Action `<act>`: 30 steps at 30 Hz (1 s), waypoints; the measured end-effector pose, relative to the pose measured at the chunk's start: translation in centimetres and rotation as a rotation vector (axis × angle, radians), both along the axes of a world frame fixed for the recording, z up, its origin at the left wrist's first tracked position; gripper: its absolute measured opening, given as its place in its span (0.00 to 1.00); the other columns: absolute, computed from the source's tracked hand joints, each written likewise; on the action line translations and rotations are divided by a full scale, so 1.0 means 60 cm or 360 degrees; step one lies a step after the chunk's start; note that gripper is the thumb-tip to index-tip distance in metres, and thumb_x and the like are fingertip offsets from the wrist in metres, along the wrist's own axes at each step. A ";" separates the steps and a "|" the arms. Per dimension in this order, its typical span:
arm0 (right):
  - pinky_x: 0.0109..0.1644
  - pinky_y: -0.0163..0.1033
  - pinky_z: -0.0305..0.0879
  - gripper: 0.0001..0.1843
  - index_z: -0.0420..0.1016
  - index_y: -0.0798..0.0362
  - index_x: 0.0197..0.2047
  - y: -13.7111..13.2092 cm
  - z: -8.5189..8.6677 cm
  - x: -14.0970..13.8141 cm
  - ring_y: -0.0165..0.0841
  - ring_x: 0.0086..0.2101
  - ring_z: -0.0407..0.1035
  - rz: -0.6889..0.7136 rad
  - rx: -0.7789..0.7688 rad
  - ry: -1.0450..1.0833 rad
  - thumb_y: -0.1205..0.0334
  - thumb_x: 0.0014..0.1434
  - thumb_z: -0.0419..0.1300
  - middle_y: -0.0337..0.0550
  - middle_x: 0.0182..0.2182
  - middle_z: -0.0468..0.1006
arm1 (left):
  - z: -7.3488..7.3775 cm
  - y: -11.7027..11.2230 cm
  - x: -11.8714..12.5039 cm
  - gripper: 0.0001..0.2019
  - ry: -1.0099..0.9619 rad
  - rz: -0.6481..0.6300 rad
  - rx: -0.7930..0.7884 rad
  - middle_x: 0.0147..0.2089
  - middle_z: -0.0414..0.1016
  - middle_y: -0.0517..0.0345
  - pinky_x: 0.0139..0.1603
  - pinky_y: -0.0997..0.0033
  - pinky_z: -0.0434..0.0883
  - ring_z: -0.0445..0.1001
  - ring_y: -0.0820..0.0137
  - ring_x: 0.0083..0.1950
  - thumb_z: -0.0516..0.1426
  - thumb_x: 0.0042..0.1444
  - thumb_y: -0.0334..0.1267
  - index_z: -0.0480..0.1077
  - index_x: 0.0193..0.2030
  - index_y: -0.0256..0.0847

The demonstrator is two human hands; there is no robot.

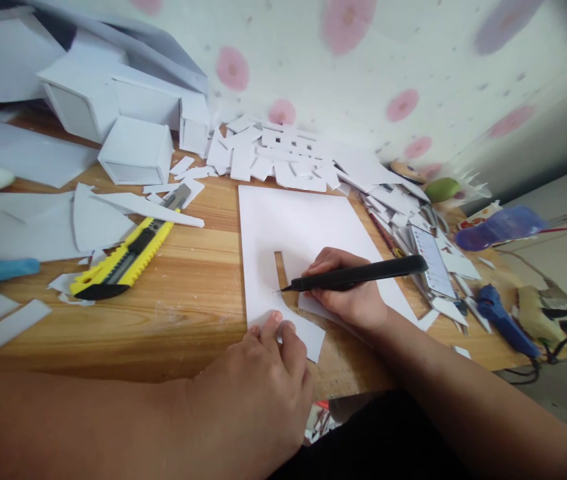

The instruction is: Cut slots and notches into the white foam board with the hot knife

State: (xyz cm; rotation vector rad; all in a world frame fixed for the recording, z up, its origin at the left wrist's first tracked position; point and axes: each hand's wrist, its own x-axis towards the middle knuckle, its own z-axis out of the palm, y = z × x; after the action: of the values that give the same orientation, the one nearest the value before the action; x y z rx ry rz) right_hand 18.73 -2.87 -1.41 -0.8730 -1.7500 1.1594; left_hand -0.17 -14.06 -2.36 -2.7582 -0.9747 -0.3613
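Observation:
My right hand (348, 287) is closed around a black craft knife (363, 272). Its thin tip touches, or hovers just above, a white foam board sheet (308, 213) on the wooden table, beside a narrow slot cut in the sheet. A larger opening in the sheet lies near my right hand, with bare wood showing through. My left hand (263, 367) rests on the near part of the sheet, left of the knife tip. Its fingers are apart, bent a little and pressing on the board, with nothing held in them.
A yellow utility knife (128, 257) lies to the left among white offcuts. White box-like models (136, 150) stand at the back left. Scrap pieces (263, 153) pile along the wall. On the right are a phone (432, 260) and a blue glue gun (506, 320).

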 end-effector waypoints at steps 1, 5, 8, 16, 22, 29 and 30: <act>0.29 0.36 0.70 0.06 0.80 0.53 0.32 -0.001 -0.001 0.000 0.32 0.27 0.73 -0.0007 -0.0004 0.0002 0.69 0.48 0.70 0.40 0.29 0.80 | 0.000 0.000 0.000 0.13 -0.0006 -0.0003 0.0005 0.51 0.78 0.24 0.45 0.45 0.76 0.80 0.39 0.52 0.56 0.61 0.38 0.77 0.46 0.31; 0.30 0.38 0.71 0.07 0.80 0.53 0.32 0.000 -0.010 0.000 0.33 0.27 0.74 -0.0032 -0.0047 0.0037 0.68 0.48 0.71 0.41 0.29 0.80 | -0.003 0.002 0.004 0.12 -0.0010 0.0005 0.0058 0.50 0.79 0.24 0.42 0.46 0.78 0.81 0.38 0.50 0.59 0.59 0.37 0.77 0.45 0.31; 0.27 0.36 0.70 0.08 0.80 0.53 0.30 0.007 -0.017 0.002 0.32 0.25 0.73 -0.0056 -0.0082 0.0103 0.69 0.44 0.72 0.39 0.27 0.80 | -0.010 0.004 0.011 0.12 0.0081 0.0000 0.0030 0.51 0.79 0.23 0.40 0.45 0.78 0.81 0.37 0.50 0.59 0.59 0.36 0.77 0.46 0.30; 0.22 0.33 0.69 0.12 0.80 0.52 0.30 -0.020 0.006 -0.015 0.29 0.18 0.70 -0.0471 -0.0418 0.0657 0.69 0.37 0.66 0.34 0.21 0.77 | -0.021 0.002 0.015 0.15 0.0125 0.0004 0.0022 0.53 0.76 0.19 0.44 0.43 0.77 0.80 0.39 0.53 0.58 0.62 0.33 0.75 0.53 0.27; 0.30 0.37 0.76 0.13 0.76 0.49 0.37 -0.089 -0.023 -0.037 0.32 0.27 0.76 -0.0813 -0.0142 0.0503 0.64 0.48 0.72 0.35 0.30 0.78 | -0.016 0.002 0.014 0.16 0.0151 -0.0041 -0.0001 0.54 0.75 0.16 0.39 0.45 0.78 0.80 0.36 0.52 0.60 0.60 0.32 0.77 0.52 0.24; 0.31 0.39 0.70 0.10 0.72 0.48 0.36 -0.108 -0.016 -0.065 0.31 0.28 0.70 -0.0899 0.0746 -0.0258 0.65 0.53 0.69 0.37 0.31 0.75 | 0.010 -0.003 0.002 0.17 0.0069 -0.0058 -0.0108 0.54 0.77 0.22 0.44 0.50 0.77 0.79 0.39 0.55 0.52 0.65 0.25 0.76 0.55 0.21; 0.31 0.39 0.69 0.10 0.72 0.48 0.36 -0.109 -0.013 -0.068 0.31 0.28 0.70 -0.0882 0.0773 -0.0291 0.65 0.53 0.69 0.37 0.31 0.74 | 0.010 -0.003 0.002 0.17 0.0061 -0.0064 -0.0111 0.54 0.77 0.21 0.44 0.49 0.77 0.79 0.38 0.54 0.52 0.65 0.27 0.76 0.54 0.20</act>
State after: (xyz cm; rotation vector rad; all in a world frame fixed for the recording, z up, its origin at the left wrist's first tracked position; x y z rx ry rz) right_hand 14.66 -9.39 -2.22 -1.0809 -1.6706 0.2841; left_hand -0.04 -14.26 -1.79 -2.8397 -0.9409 -0.2850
